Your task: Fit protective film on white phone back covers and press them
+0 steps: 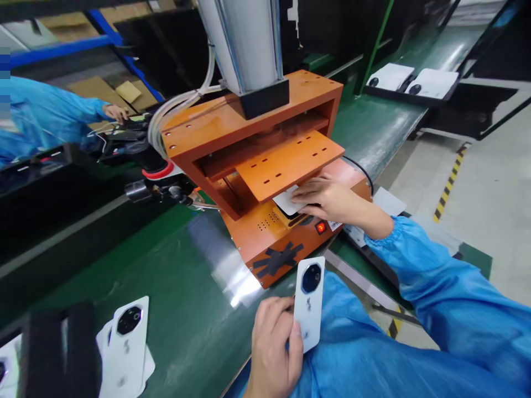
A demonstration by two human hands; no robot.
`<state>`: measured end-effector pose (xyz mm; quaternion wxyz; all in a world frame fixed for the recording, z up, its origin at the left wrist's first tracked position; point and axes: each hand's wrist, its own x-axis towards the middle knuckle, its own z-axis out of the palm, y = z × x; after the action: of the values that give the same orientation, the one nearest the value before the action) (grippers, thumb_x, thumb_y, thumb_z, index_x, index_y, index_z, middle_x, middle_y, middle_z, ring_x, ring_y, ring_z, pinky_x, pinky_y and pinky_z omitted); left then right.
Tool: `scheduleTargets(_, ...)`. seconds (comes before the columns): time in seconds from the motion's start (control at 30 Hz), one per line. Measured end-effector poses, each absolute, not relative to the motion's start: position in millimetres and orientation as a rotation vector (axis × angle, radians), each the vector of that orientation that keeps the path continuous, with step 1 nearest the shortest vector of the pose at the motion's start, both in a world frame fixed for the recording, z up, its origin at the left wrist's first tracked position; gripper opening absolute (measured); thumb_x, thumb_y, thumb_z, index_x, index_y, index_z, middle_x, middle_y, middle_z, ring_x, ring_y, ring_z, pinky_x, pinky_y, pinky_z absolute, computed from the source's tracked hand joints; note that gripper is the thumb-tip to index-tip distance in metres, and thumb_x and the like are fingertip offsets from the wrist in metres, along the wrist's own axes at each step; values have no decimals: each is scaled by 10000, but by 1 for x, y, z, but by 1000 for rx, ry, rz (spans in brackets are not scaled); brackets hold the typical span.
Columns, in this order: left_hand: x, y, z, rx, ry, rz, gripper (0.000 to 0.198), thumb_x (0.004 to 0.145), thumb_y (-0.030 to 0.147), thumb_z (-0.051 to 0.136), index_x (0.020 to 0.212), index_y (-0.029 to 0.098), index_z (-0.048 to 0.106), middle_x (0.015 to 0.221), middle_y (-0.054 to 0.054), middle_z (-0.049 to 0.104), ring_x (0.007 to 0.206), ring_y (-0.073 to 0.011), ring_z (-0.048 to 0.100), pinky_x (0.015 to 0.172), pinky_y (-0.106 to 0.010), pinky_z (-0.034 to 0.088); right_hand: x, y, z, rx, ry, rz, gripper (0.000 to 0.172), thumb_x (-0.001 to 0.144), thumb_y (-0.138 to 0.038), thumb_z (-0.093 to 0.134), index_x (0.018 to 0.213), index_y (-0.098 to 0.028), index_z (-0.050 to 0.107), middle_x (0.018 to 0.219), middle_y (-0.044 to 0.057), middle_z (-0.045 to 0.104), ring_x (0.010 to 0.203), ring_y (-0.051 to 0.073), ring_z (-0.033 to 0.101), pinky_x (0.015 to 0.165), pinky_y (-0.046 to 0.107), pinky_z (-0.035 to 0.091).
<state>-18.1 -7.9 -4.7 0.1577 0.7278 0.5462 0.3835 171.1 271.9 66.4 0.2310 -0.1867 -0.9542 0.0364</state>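
Note:
My left hand [276, 340] grips a white phone back cover [309, 304] by its left edge, with the dark round camera area at the top. It is held upright in front of the blue gown. My right hand [326, 199] reaches under the raised plate [290, 165] of an orange press [253, 232]. Its fingers rest on another white phone cover [287, 202], which lies on the press bed; whether they grip it or only touch it I cannot tell. A red lit switch [321, 227] sits below on the press front, close to black tape [277, 260].
White phone covers [126, 348] are stacked at the lower left beside a black foam tray [62, 348]. A black tray [431, 97] with two white covers stands on the green conveyor at the back right. Another person's hand [116, 113] is at the far left.

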Motion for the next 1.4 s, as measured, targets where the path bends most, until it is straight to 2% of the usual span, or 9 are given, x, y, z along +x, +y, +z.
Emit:
scheduleTargets(0.1, -19, 2, -3, 2289, 1657, 1039, 152, 914, 103, 505, 851, 189, 614, 1394, -113, 617, 1229, -289, 526, 1024, -467, 393, 168, 262, 68, -586, -2623, 79, 447, 969, -549, 602, 1177, -173, 728, 1232, 109, 730, 1139, 269, 662, 990, 429, 414)
scheduleTargets(0.2, -17, 10, -7, 2362, 1753, 1012, 155, 916, 125, 517, 810, 189, 610, 1501, -102, 552, 1291, -313, 497, 1035, -487, 353, 169, 239, 55, -657, -2521, -32, 459, 1003, -528, 545, 1231, -159, 694, 1320, 134, 682, 1181, 290, 642, 1033, 475, 382)
scheduleTargets(0.33, -13, 14, -14, 2359, 1794, 990, 188, 935, 158, 503, 785, 201, 608, 1494, -77, 570, 1268, -298, 526, 1025, -471, 340, 201, 203, 10, -778, -2152, -104, 318, 995, -313, 567, 1285, -216, 654, 1315, 118, 668, 1187, 270, 632, 1011, 463, 415)
scheduleTargets(0.5, -15, 16, -20, 2370, 1833, 1011, 195, 957, 191, 494, 828, 212, 639, 1511, -87, 552, 1353, -311, 496, 1066, -482, 289, 255, 184, -40, -1194, -1793, -130, 340, 967, -213, 558, 1293, -241, 649, 1208, 111, 668, 1101, 269, 632, 961, 461, 467)
scheduleTargets(0.9, -22, 26, -25, 2537, 1966, 946, 165, 927, 168, 521, 773, 204, 566, 1469, -76, 596, 1326, -313, 512, 963, -448, 312, 270, 202, -47, -1281, -1905, -245, 463, 928, -74, 469, 1312, -256, 653, 1132, 97, 654, 1047, 252, 613, 890, 446, 448)
scheduleTargets(1.03, -19, 15, -19, 2452, 1856, 1175, 141, 897, 139, 512, 795, 205, 585, 1295, -123, 682, 1249, -316, 534, 960, -465, 341, 268, 174, -38, -1107, -1826, 65, 348, 950, -190, 550, 1277, -246, 654, 1114, 104, 635, 1033, 252, 608, 913, 451, 483)
scheduleTargets(1.13, -7, 6, -25, 2349, 1772, 1370, 171, 886, 126, 488, 916, 200, 640, 1029, -112, 704, 1119, -298, 576, 930, -464, 374, 253, 115, -39, -894, -1864, 673, 348, 953, -387, 598, 1265, -234, 622, 1074, 98, 649, 968, 241, 629, 844, 411, 535)
scheduleTargets(1.23, 11, 4, -38, 2343, 1637, 1338, 202, 894, 111, 484, 950, 204, 654, 949, -80, 708, 1046, -268, 599, 912, -441, 380, 226, 56, -52, -897, -1740, 1259, 417, 910, -546, 646, 1208, -258, 602, 1040, 66, 689, 905, 222, 669, 781, 369, 574)
scheduleTargets(1.4, 13, 7, -59, 2478, 1532, 1183, 233, 960, 249, 504, 1075, 220, 705, 1091, -92, 740, 1042, -258, 632, 899, -414, 398, 234, 50, -89, -1341, -1486, 1167, 318, 997, -544, 493, 1056, -239, 562, 942, 36, 730, 823, 191, 715, 676, 306, 583)
